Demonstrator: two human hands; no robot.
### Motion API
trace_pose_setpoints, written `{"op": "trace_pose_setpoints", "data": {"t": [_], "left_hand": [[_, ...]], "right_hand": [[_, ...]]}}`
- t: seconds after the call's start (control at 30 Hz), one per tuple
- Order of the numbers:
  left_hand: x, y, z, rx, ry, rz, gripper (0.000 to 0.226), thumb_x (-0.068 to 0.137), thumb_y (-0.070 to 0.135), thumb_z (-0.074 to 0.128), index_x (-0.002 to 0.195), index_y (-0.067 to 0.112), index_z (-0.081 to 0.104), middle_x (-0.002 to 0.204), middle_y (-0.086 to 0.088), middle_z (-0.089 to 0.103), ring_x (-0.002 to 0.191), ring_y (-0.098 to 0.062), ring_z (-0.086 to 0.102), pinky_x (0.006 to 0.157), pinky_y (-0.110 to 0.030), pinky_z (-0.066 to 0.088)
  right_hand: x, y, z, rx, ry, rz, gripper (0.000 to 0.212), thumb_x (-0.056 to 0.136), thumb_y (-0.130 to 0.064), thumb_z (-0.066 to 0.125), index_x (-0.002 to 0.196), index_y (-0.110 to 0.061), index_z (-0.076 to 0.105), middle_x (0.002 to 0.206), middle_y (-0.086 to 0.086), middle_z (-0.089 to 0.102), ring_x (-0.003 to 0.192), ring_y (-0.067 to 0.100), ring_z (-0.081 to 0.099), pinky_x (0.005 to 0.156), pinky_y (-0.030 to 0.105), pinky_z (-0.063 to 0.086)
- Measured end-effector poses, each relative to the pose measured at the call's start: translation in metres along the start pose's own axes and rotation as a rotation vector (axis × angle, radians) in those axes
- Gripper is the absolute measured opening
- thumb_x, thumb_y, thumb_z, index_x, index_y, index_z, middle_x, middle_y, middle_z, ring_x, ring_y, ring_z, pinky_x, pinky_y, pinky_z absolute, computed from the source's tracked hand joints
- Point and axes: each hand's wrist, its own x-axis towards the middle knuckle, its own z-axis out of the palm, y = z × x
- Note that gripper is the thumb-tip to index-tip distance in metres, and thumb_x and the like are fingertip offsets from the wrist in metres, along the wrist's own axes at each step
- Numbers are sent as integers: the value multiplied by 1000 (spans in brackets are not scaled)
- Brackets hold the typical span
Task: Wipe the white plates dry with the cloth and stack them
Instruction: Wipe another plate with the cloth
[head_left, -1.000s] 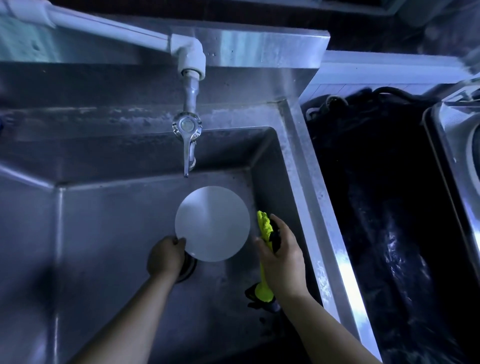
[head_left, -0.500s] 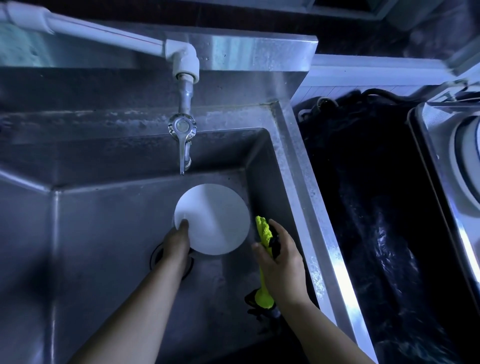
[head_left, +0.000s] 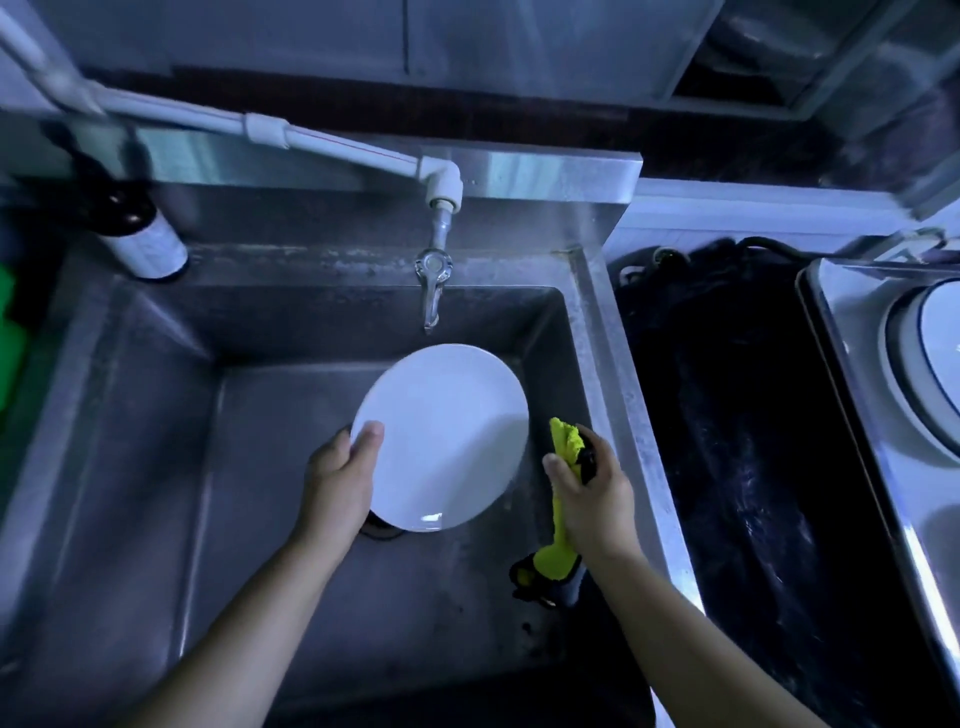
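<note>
A round white plate (head_left: 447, 431) is held tilted above the steel sink basin (head_left: 130, 467), just below the tap. My left hand (head_left: 340, 475) grips its left rim, thumb on the face and fingers behind. To the right of the plate, my right hand (head_left: 592, 493) holds a yellow-green cloth (head_left: 563, 447) with dark parts; the cloth hangs down past the wrist. The cloth is apart from the plate. More white dishes (head_left: 930, 364) lie in a steel tray at the far right.
The tap (head_left: 431, 291) hangs from a white pipe (head_left: 332, 143) over the basin's back wall. A dark bottle (head_left: 137, 228) stands on the sink's back left ledge. A dark black surface (head_left: 737, 441) lies between the sink and the steel tray (head_left: 852, 415).
My left hand has lifted the plate off the basin floor and tilted its face toward me. The right hand keeps hold of the cloth in nearly the same spot.
</note>
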Motion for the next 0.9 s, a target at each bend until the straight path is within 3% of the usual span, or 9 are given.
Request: {"op": "trace_pose_setpoints", "data": {"t": [0.1, 0.2, 0.27, 0.33, 0.43, 0.53, 0.63, 0.77, 0.9], "left_hand": [[-39, 42, -13, 38, 25, 118, 32, 97, 35, 53, 75, 12, 56, 67, 16, 62, 62, 2, 58, 55, -11, 43], [-81, 90, -22, 102, 64, 235, 36, 96, 32, 54, 76, 3, 51, 75, 0, 47, 69, -12, 47, 58, -25, 37], [-109, 120, -29, 92, 62, 335, 38, 95, 35, 55, 82, -1, 57, 77, -5, 51, 72, -14, 50, 59, -25, 40], [-136, 149, -37, 130, 56, 440, 61, 84, 57, 54, 86, -4, 59, 81, -6, 57, 74, -14, 53, 66, -28, 43], [-174, 184, -49, 207, 89, 581, 76, 64, 85, 44, 80, 11, 53, 81, -3, 47, 75, -15, 43, 67, -31, 33], [-207, 210, -56, 169, 107, 751, 98, 62, 95, 37, 70, -1, 57, 71, -3, 45, 68, -13, 42, 61, -30, 31], [-236, 232, -58, 76, 153, 847, 77, 64, 93, 38, 69, 21, 64, 68, 8, 60, 65, -4, 54, 60, -27, 44], [-265, 252, -61, 48, 205, 888, 60, 67, 91, 39, 74, 40, 70, 73, 20, 69, 70, 7, 60, 65, -17, 49], [-279, 260, -61, -57, 270, 877, 48, 72, 83, 45, 79, 42, 70, 78, 18, 70, 77, -2, 63, 76, -34, 53]], "right_hand": [[-7, -22, -16, 109, -30, -45, 42, 87, -36, 66, 126, -28, 56, 101, -13, 66, 93, 6, 63, 68, 18, 46], [-24, -56, -34, 330, -98, -138, 28, 88, -28, 66, 115, -36, 63, 87, -17, 70, 76, -4, 64, 58, 11, 48], [-37, -79, -51, 419, -119, -252, 23, 90, -23, 64, 99, -43, 67, 79, -19, 69, 68, -4, 63, 55, 13, 48], [-50, -101, -70, 464, -147, -354, 19, 93, -22, 61, 95, -40, 67, 74, -17, 66, 64, -1, 60, 55, 18, 48], [-69, -132, -96, 520, -197, -472, 14, 95, -23, 57, 91, -33, 66, 68, -15, 59, 60, 4, 54, 54, 25, 48], [-88, -159, -116, 584, -217, -536, 15, 94, -21, 57, 88, -31, 65, 65, -12, 54, 59, 8, 49, 56, 33, 47], [-108, -182, -130, 666, -248, -577, 20, 94, -17, 56, 85, -32, 66, 63, -9, 50, 56, 10, 46, 53, 32, 45], [-127, -201, -144, 733, -273, -643, 22, 94, -14, 55, 85, -31, 66, 62, -10, 50, 51, 5, 44, 45, 20, 42], [-137, -213, -150, 758, -314, -650, 15, 92, -18, 57, 91, -31, 65, 63, -7, 49, 53, 11, 43, 48, 27, 42]]}}
